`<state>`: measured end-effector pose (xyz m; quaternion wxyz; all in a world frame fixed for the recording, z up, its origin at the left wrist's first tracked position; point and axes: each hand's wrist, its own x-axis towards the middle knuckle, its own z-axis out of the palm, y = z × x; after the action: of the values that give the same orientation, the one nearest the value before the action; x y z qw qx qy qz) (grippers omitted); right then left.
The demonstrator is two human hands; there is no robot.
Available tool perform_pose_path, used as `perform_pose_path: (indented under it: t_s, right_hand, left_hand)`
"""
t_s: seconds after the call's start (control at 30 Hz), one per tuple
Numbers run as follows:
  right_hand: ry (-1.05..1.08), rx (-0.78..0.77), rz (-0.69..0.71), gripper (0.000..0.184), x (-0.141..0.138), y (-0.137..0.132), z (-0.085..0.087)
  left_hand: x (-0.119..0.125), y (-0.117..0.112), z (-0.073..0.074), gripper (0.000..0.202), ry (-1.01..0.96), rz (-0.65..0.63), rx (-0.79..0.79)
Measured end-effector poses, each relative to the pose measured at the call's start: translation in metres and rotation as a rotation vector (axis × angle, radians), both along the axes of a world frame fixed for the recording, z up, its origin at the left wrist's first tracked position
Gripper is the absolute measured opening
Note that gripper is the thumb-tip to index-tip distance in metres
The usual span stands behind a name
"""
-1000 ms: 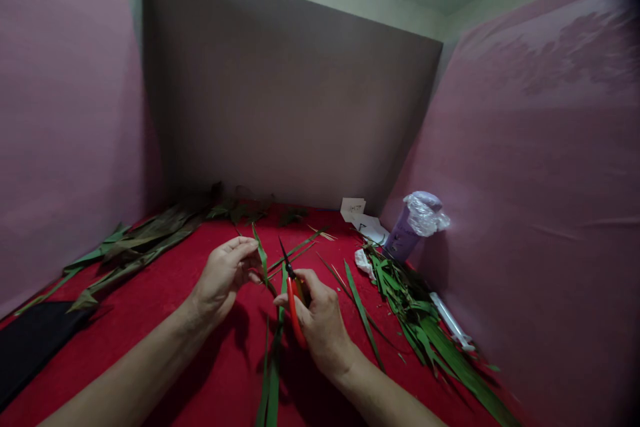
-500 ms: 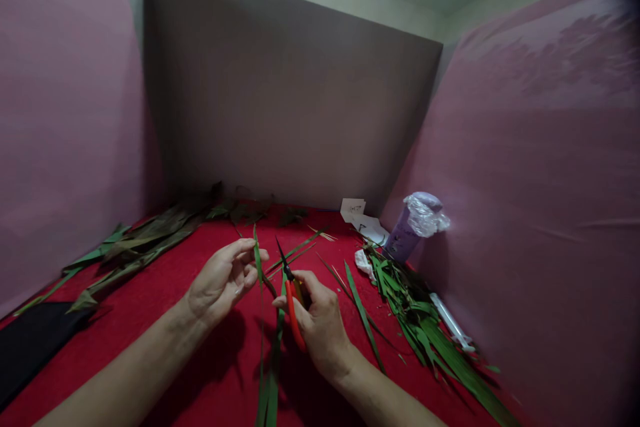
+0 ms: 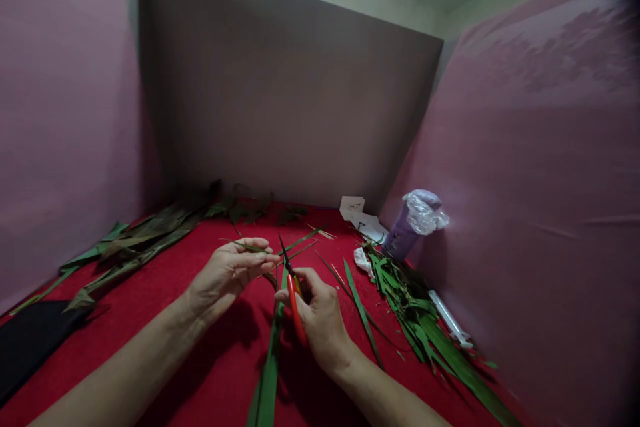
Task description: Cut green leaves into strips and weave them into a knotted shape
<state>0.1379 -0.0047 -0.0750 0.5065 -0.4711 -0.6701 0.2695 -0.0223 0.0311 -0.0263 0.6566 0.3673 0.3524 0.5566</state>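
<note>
My left hand [image 3: 231,273] pinches a thin green leaf strip [image 3: 246,247] between thumb and fingers, with the strip lying roughly level along them. Just to its right, my right hand [image 3: 320,313] is closed around orange-handled scissors [image 3: 296,303], whose dark pointed blades aim up and away. The blade tips stand close to the left fingertips. Below the hands, a long green leaf [image 3: 271,373] runs toward me over the red cloth [image 3: 210,373]. Thin leaf strips [image 3: 305,240] lie on the cloth beyond the scissors.
At right are a heap of cut green leaves [image 3: 410,313], a clear plastic tube [image 3: 450,320], crumpled white tissue [image 3: 363,261] and a purple container [image 3: 400,233] with plastic wrap. Papers [image 3: 367,225] lie at the back. Long leaves [image 3: 145,233] and a black item [image 3: 40,340] are at left.
The leaf strip in my left hand has turned from upright to nearly level, and its long hanging end no longer shows. The scissors have stayed almost in place.
</note>
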Motion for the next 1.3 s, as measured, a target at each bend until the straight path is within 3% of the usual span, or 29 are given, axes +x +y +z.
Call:
perform_pose_path:
  t_s: [0.27, 0.4, 0.6, 0.9, 1.3]
  right_hand:
    - [0.105, -0.078, 0.087, 0.018, -0.002, -0.001, -0.001]
    - [0.188, -0.145, 0.119, 0.023, -0.003, -0.002, 0.000]
    - [0.301, -0.364, 0.243, 0.041, -0.005, -0.007, 0.002]
    - [0.021, -0.255, 0.211, 0.034, -0.003, -0.015, 0.006]
    - [-0.017, -0.223, 0.216, 0.032, -0.005, -0.013, 0.002]
  left_hand:
    - [-0.002, 0.003, -0.007, 0.009, 0.170, 0.042, 0.053]
    - [-0.002, 0.003, -0.007, 0.016, 0.231, 0.126, 0.076]
    - [-0.003, 0.005, -0.007, 0.017, 0.300, 0.149, 0.045]
    - [-0.001, 0.005, -0.007, 0.017, 0.331, 0.149, 0.040]
    - [0.000, 0.005, -0.008, 0.012, 0.281, 0.102, 0.077]
